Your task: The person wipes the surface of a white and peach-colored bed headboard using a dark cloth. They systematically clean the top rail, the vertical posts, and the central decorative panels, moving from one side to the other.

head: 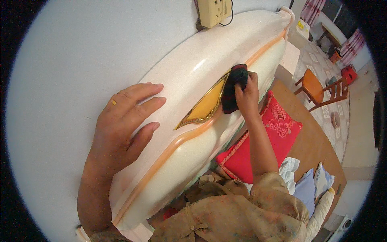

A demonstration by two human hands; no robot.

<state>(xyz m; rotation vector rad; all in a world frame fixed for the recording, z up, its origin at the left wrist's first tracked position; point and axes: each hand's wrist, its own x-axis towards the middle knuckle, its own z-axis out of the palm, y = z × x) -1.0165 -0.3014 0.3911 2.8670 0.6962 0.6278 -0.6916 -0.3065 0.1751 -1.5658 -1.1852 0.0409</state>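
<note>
A dark cloth (pixel 234 90) is gripped in my right hand (pixel 248 92) and lies against a glossy cream bed headboard (pixel 193 151), over the right end of its gold-rimmed yellow ornament (pixel 208 101). Orange trim runs along the headboard on both sides of the ornament. My left hand (pixel 124 124), with a yellow band on one finger, is spread at the headboard's upper edge near the wall. It holds nothing, and its fingers are apart. Whether the fingertips touch the headboard cannot be told.
A socket box (pixel 210 13) with a black cord is above the headboard. A red embroidered pillow (pixel 272 136) lies on the brown bed surface (pixel 314 127), with folded fabrics and packets (pixel 305 187) nearby. Beyond stands a wooden chair (pixel 314 87) on a tiled floor.
</note>
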